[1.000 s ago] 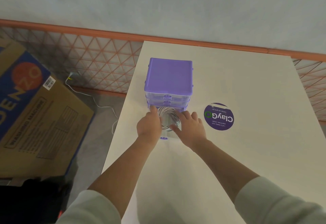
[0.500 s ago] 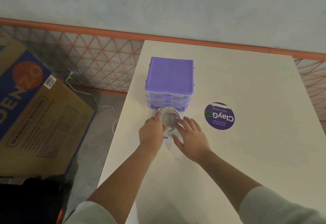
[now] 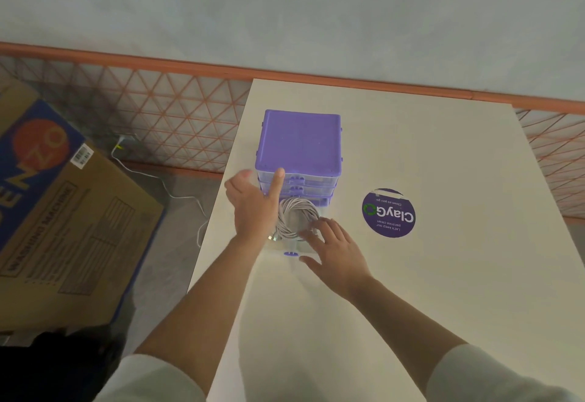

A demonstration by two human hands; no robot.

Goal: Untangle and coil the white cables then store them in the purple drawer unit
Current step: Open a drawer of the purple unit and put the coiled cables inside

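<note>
A purple drawer unit (image 3: pixel 301 143) stood on a white table (image 3: pixel 427 275) near the frame's centre. Its lowest clear drawer (image 3: pixel 292 249) was pulled out toward the viewer, with a coiled white cable (image 3: pixel 296 216) lying inside it. The left hand (image 3: pixel 253 208) was open, its index finger extended up against the unit's top front edge. The right hand (image 3: pixel 337 251) was also open, fingers spread and relaxed, fingertips touching the coil's right side. A round purple ClayGo sticker (image 3: pixel 388 213) lay on the table to the right. A cardboard washing-machine box (image 3: pixel 60 211) sat at the left.
</note>
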